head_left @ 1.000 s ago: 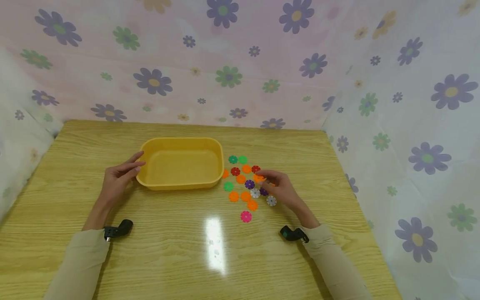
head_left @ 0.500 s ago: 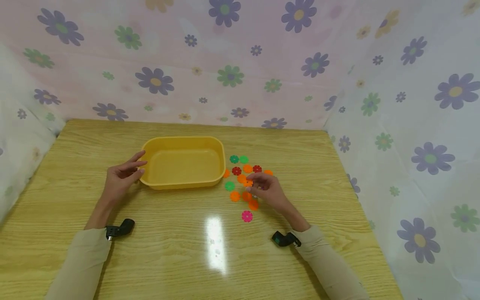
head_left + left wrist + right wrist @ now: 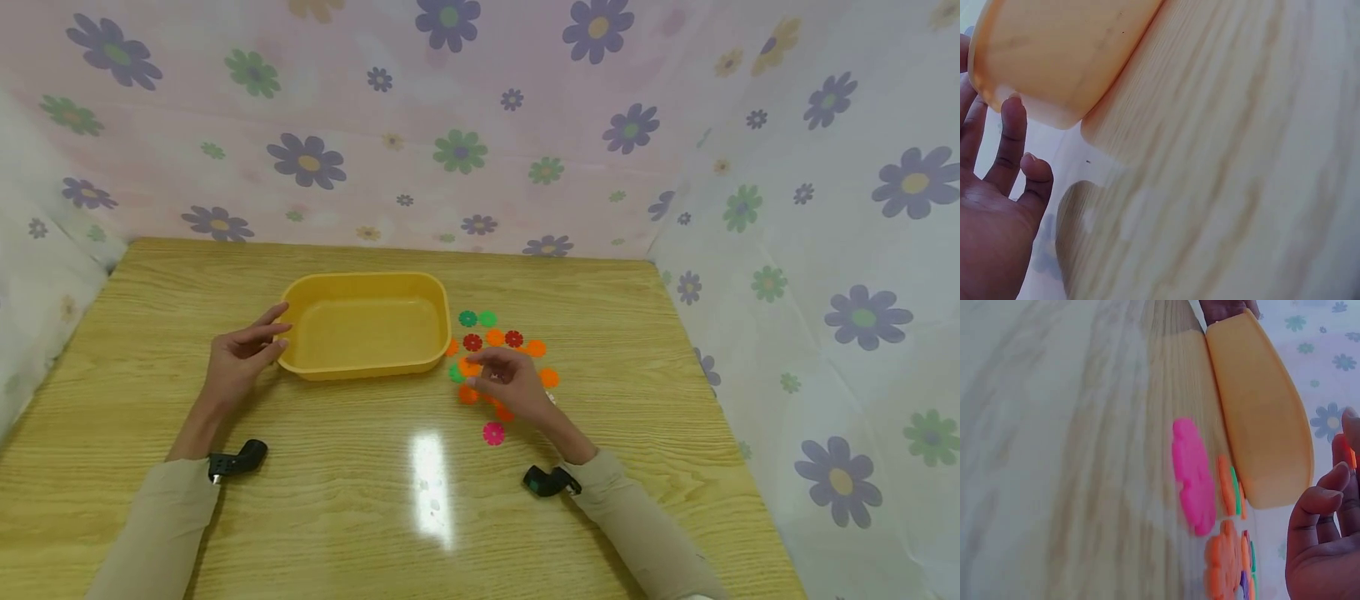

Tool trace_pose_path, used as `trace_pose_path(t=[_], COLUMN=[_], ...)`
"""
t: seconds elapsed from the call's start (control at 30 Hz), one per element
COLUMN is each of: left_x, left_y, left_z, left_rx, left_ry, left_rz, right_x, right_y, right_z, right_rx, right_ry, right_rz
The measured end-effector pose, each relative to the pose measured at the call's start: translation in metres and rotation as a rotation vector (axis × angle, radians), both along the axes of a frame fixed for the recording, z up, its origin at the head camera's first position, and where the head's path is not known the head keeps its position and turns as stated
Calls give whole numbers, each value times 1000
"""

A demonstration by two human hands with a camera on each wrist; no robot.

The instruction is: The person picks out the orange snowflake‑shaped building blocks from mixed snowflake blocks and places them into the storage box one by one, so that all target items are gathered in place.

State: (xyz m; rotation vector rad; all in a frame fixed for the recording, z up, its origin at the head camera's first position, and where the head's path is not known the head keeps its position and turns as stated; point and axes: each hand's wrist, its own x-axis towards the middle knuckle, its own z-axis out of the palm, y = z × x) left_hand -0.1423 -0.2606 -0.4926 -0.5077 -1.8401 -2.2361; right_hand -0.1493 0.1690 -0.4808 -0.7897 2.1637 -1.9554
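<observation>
A yellow plastic tray (image 3: 367, 333) sits on the table. My left hand (image 3: 236, 358) is at its left end, fingertips right at the rim; in the left wrist view the fingers are spread and loosely bent against the tray's end. Between the thumb and fingertips of my right hand (image 3: 513, 387) is a notched orange snowflake building disc (image 3: 468, 367), with only a sliver of orange showing in the right wrist view. That hand is over several loose discs just right of the tray, hiding some of them. A pink disc (image 3: 493, 433) lies nearest me.
Around my right hand lie a dark green disc (image 3: 468, 318), a light green disc (image 3: 487, 318), a red disc (image 3: 472, 342) and several orange ones. Flower-patterned cloth (image 3: 457, 150) stands along the back and sides of the wooden table (image 3: 337, 500).
My right hand has moved left toward the tray, carrying the orange disc from the right side of the pile. My left hand and the tray look the same.
</observation>
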Motion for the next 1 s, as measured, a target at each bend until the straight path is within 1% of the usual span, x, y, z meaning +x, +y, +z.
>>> trace_pose_path(t=[0.17, 0.23, 0.3, 0.4, 0.53, 0.63, 0.73, 0.8, 1.0], left_x=[0, -1, -2, -2, -2, -2, -2, -2, -1], left_y=[-2, -3, -4, -6, -7, -6, -6, -5, -4], left_z=[1, 2, 3, 4, 4, 3, 0, -1, -3], left_rx=[-2, -5, -9, -15, -5, 9, 30, 42, 64], left_ry=[-7, -27, -47, -63, -55, -51, -49, -49, -62], left_rz=[-11, -13, -21, -35, -58, -53, -41, -29, -9], right_x=[-1, -1, -2, -2, -1, -1, -1, -1, -6], right_y=[-11, -16, -21, -30, -42, -51, -59, -65, -82], right_z=[3, 5, 6, 8, 13, 15, 17, 21, 33], right_rx=[-72, -103, -112, -110, -110, -109, -89, -77, -50], right_ry=[11, 3, 21, 51, 55, 74, 115, 126, 93], right_rz=[33, 43, 50, 56, 67, 77, 91, 107, 145])
